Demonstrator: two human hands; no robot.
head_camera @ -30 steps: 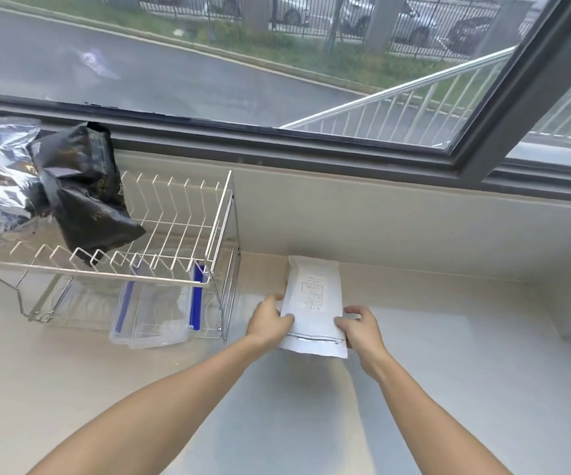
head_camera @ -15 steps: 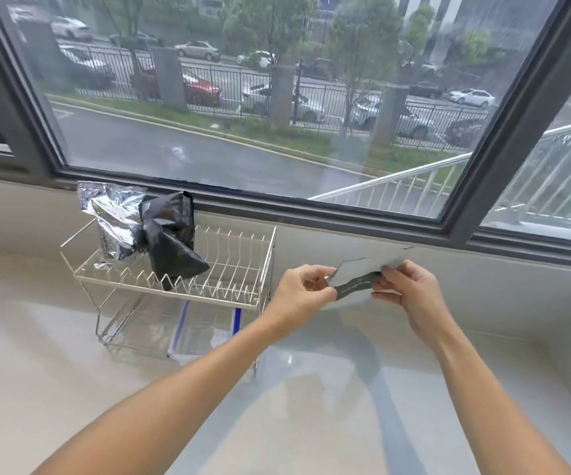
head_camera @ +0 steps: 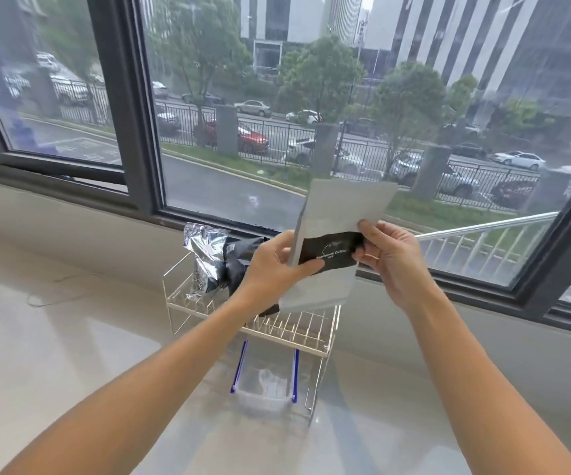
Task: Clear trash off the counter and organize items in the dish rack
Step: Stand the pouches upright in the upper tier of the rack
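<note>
Half a second ago we held the packet low and nearly edge-on; now we have raised it upright between our hands, its black label band facing us. Our left hand [head_camera: 279, 265] pinches the white packet [head_camera: 328, 241] at its left edge, thumb across the front and fingers behind. Our right hand [head_camera: 385, 257] grips the right edge at the label band, fingers curled onto it. The packet hangs clear of everything, in front of the window [head_camera: 311, 114].

Below and just beyond our hands stands the wire dish rack [head_camera: 291, 332]. Behind our left hand, a silver bag [head_camera: 203, 258] and a black bag [head_camera: 239, 265] stand together at the rack's far left end. Under the rack's upper tier sits a clear plastic tub [head_camera: 265, 382] with blue edges. The pale counter [head_camera: 71, 337] spreads out to both sides.

We judge the step to be setting this packet into the rack. To do it well, we should keep both grips at the edges so it stays flat, lower it upright into free slots to the right of the bags, and let go only once the wires hold it.
</note>
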